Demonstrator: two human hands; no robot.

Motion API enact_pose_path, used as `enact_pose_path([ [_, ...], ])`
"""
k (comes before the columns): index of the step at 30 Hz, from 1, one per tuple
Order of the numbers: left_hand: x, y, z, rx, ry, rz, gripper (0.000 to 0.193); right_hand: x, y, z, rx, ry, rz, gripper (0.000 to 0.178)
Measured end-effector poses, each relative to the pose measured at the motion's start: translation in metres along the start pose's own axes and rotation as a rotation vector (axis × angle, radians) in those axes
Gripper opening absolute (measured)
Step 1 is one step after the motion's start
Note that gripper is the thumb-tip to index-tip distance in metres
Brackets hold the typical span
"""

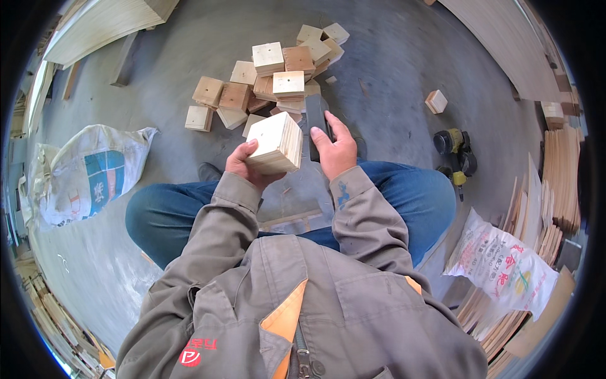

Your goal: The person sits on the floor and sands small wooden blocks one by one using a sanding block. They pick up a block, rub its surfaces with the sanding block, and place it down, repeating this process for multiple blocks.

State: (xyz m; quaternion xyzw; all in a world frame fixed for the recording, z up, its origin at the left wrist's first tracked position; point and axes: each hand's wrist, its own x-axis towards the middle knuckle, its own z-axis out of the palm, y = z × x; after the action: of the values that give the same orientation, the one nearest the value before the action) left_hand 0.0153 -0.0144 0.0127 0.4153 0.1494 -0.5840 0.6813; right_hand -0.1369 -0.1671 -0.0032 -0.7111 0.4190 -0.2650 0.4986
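In front of me, my left hand is closed around a cube-shaped plywood block. Pale layers show along the block's side, and a small dark mark sits on its top face. Just to its right, my right hand grips a long, flat, dark grey block, held on edge; its exact kind is unclear. A narrow gap seems to separate it from the plywood block. Beyond both hands, several similar wooden blocks lie in a loose heap on the floor, some stacked on others.
One wooden block lies apart at the right, near a yellow and black power tool. White woven sacks lie at the left and lower right. Stacked plywood sheets rise at far left, and thin boards at right.
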Motion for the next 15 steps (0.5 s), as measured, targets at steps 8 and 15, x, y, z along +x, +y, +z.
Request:
enact_pose_path([
  [8, 0.019, -0.004, -0.017, -0.011, 0.062, 0.113, 0.066, -0.035, -0.034, 0.016, 0.078, -0.175, -0.181, 0.060],
  [15, 0.003, -0.018, -0.003, 0.255, -0.089, 0.082, 0.072, 0.000, 0.006, 0.023, 0.276, -0.055, 0.127, 0.057],
])
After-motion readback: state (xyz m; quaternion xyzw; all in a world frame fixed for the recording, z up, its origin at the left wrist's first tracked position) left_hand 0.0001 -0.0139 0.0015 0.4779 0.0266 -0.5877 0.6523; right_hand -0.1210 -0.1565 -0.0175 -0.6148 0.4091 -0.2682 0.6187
